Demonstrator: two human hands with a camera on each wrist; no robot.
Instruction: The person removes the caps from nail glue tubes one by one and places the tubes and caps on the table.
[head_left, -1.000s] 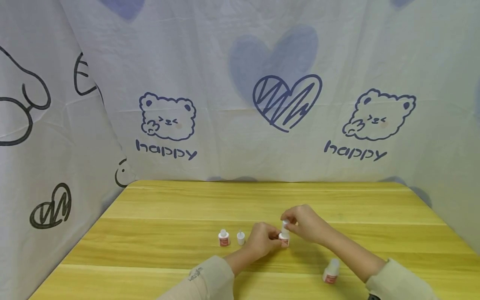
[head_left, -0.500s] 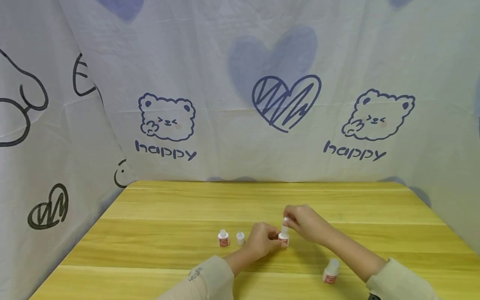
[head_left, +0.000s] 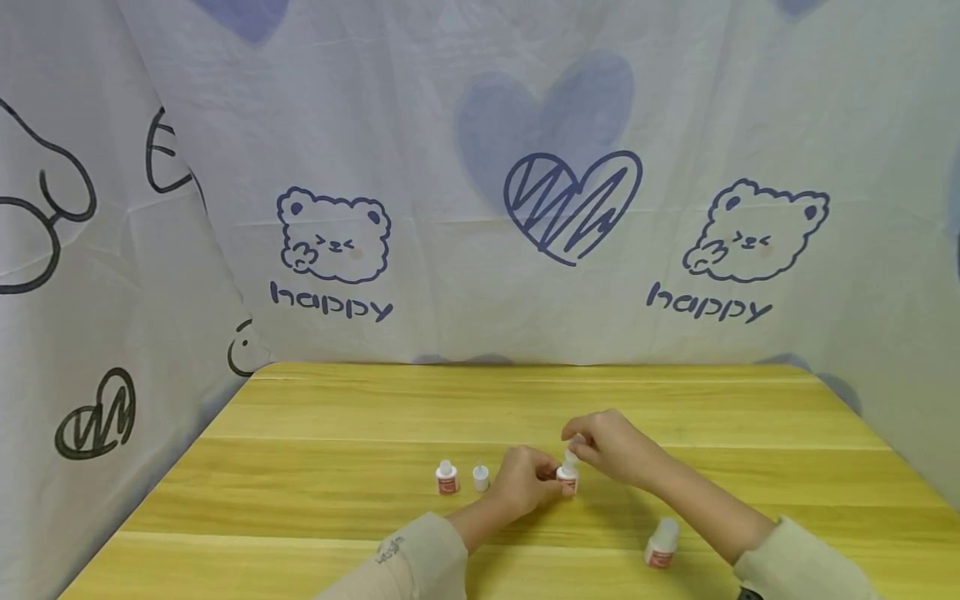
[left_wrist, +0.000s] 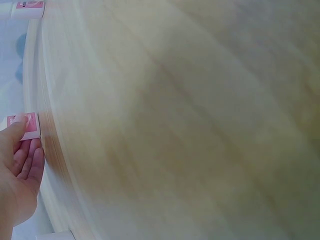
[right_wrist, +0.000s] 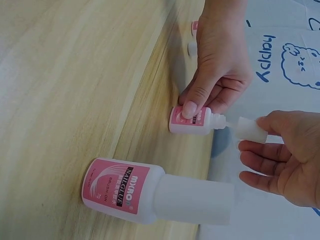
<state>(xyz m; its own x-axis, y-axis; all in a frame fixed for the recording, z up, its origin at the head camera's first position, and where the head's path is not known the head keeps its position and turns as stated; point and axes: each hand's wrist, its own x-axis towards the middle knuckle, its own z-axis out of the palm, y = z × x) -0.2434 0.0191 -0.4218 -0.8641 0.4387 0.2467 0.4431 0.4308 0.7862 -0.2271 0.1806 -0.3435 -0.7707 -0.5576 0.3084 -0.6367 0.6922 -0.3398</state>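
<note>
Cap handling seems the step in hand: L hand [head_left: 521, 481] pinches a nail-glue btl [right_wrist: 190, 121] upright on the worktop [head_left: 337, 433], R hand [head_left: 613, 448] pinches a white cap [right_wrist: 251, 130] just clear of its neck [right_wrist: 218, 121], so next move prob. needs btl steady & cap in line.

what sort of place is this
Perhaps a makeshift indoor work corner: a wood-look table, a printed cloth hung behind it, and small nail glue bottles on the tabletop.
</note>
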